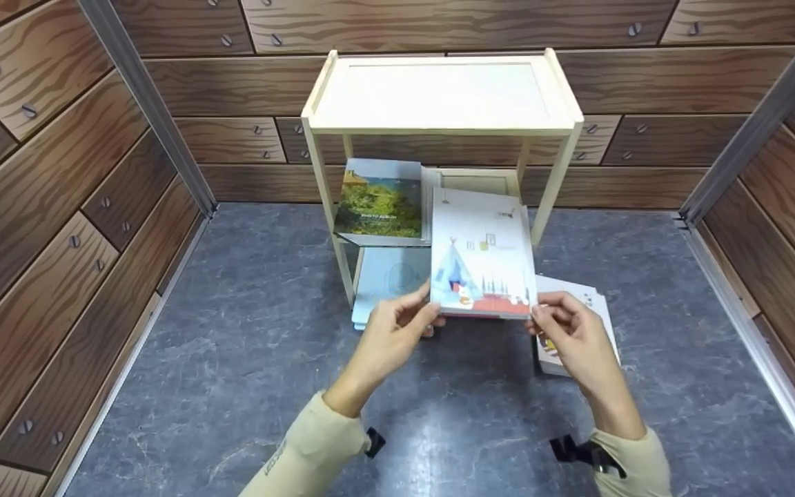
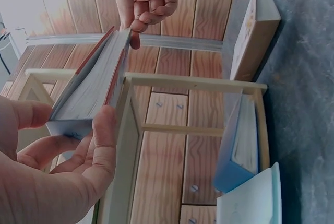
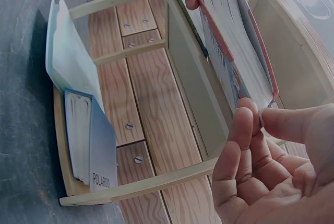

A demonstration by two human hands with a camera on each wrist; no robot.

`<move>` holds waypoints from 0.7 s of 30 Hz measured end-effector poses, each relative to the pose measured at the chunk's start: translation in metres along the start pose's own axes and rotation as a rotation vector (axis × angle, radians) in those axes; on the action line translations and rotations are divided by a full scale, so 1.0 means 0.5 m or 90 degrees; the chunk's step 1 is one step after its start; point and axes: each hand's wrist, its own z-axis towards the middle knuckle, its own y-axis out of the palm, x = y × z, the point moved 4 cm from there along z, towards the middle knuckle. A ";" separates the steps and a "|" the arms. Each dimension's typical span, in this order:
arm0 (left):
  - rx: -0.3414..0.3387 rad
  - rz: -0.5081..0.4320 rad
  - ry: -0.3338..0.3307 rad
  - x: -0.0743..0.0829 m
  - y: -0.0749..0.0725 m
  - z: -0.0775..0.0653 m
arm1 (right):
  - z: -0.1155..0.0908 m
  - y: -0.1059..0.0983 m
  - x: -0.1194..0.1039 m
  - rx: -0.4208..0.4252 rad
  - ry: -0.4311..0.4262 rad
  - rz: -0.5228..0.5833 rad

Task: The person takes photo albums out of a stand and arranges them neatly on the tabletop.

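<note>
Both hands hold a thick photo album (image 1: 478, 252) with a white cover showing a blue tent, in front of the rack's middle level. My left hand (image 1: 392, 335) pinches its near left corner, and my right hand (image 1: 579, 338) pinches its near right corner. In the left wrist view, the left thumb and fingers (image 2: 104, 135) grip the covers at one end of the page block. The right wrist view shows the red-edged album (image 3: 235, 31) between the right thumb and fingertips. Beside it, an album with a landscape cover (image 1: 384, 200) lies on the middle shelf.
A pale wooden rack (image 1: 439, 93) stands near the plank-patterned wall. Its bottom level bears light-blue albums (image 1: 387, 276), one marked POLAROID (image 3: 104, 151) in the right wrist view. White albums (image 1: 597, 310) lie on the dark floor to the right.
</note>
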 end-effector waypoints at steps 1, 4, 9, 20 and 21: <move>-0.001 0.002 -0.001 -0.003 0.001 -0.005 | -0.005 0.000 0.003 -0.001 -0.002 0.000; -0.008 0.007 0.006 -0.009 0.004 -0.019 | -0.020 -0.001 0.007 0.000 -0.008 -0.005; -0.015 0.015 0.001 -0.020 0.008 -0.038 | -0.040 -0.002 0.010 -0.002 -0.013 -0.011; -0.017 0.027 -0.004 -0.041 0.014 -0.069 | -0.067 -0.005 0.016 -0.008 -0.005 -0.013; -0.018 0.023 -0.003 -0.043 0.014 -0.072 | -0.069 -0.005 0.018 -0.008 -0.002 -0.012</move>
